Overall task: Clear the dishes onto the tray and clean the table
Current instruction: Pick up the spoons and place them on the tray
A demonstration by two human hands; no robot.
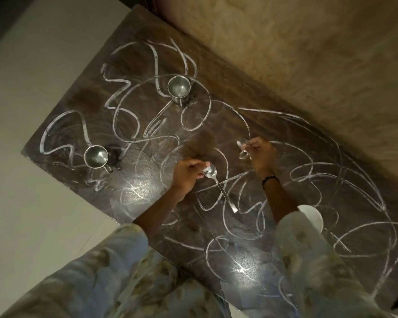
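My left hand (186, 176) pinches a steel spoon (216, 182) by its bowl, the handle pointing toward me over the dark table (228, 76). My right hand (260, 154) grips shiny metal cutlery (242, 148) near mid-table; only its ends show past my fingers, and I cannot tell what kind it is. Two steel cups stand upright: one (179, 87) at the far side, another (96, 156) near the left edge. White scribbled lines (129, 88) cover the tabletop.
A white round dish (313, 215) peeks out from behind my right sleeve. A pale floor (32, 88) lies past the table's left edge, and a tan textured wall (308, 53) runs along its far side. No tray is in view.
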